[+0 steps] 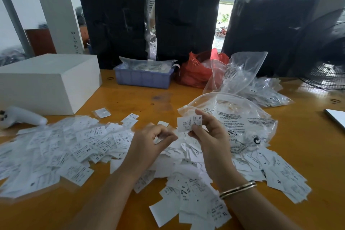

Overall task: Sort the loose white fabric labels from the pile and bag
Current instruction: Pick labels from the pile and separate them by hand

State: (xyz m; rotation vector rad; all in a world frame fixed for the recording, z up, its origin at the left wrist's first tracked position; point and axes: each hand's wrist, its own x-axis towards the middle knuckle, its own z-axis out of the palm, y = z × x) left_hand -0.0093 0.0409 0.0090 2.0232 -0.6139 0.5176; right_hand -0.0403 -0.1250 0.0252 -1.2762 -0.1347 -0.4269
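Both bare forearms reach in from the near edge of the orange wooden table [130, 97]. The right hand [209, 134], a gold bangle [238, 189] at its wrist, is raised with thumb and fingers pinched on one small white printed fabric label [188, 122], held upright. The left hand [149, 142] hovers just beside it, fingers curled loosely inward; blur hides whether it grips anything. Beneath both hands the pile of loose white fabric labels [78, 147] spreads across the table. The clear printed plastic bag [242, 117] lies just behind the right hand.
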